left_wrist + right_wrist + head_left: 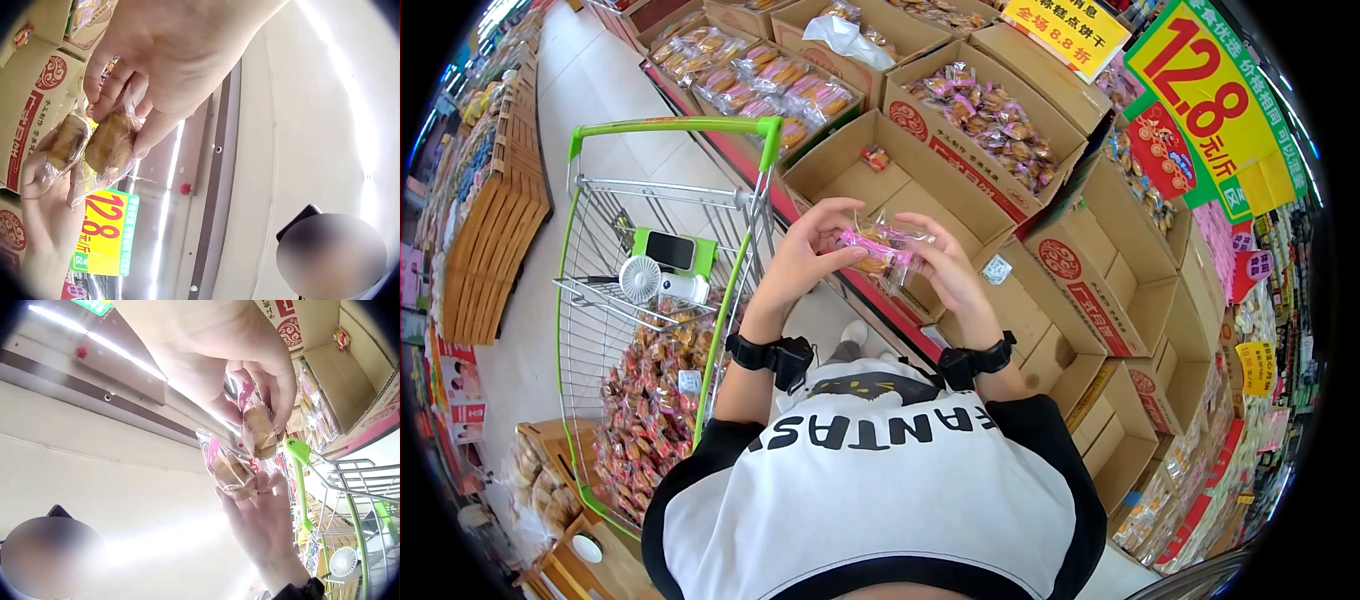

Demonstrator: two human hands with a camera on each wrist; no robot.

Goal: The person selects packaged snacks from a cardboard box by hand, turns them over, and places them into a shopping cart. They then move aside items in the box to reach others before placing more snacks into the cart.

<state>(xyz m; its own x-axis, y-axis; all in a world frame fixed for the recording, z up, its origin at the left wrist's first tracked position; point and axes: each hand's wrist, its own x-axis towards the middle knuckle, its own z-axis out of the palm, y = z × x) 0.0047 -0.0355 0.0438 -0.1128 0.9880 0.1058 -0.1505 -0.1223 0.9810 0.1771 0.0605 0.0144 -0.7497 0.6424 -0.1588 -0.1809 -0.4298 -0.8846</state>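
Note:
Both hands are raised in front of the chest, above the edge of the box display. My left hand (805, 258) pinches a pastry packet (112, 142) in clear wrap between thumb and fingers. Thumb and fingers of my right hand (952, 268) pinch a second pastry packet (259, 430), close beside the first. Golden-brown pastry shows through both wrappers, and pink print runs along the plastic. In the head view the two packets overlap between the fingertips. Below them, an open cardboard box (840, 178) contains one small red packet (875, 157).
A green-framed shopping cart (768, 150) stands to the left, heaped with wrapped snacks (645, 420). A small white fan (640, 279) and a phone (670, 250) sit on it. More cardboard boxes (1100, 290) spread right. A price sign (1200, 85) hangs at upper right.

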